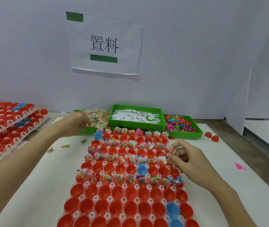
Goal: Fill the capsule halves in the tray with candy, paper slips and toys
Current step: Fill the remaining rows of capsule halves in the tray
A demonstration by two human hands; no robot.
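Capsule halves [131, 205] sit in the white tray [97, 183] before us, mostly red, with five blue that we count. Three green bins stand behind: candy [97, 117], paper slips [135, 116], toys [179, 124]. Our left hand [74, 123] reaches into the candy, fingers curled, grasp unclear. Our right hand [186, 158] pinches a slip at the tray's right edge.

Two bare forearms reach in from the near edge, with no sleeve showing on either. The left hand [74, 122] and the right hand [186, 158] are bare too: no gloves, no rings, no watch or band at either wrist. The nails look short and plain, without polish.
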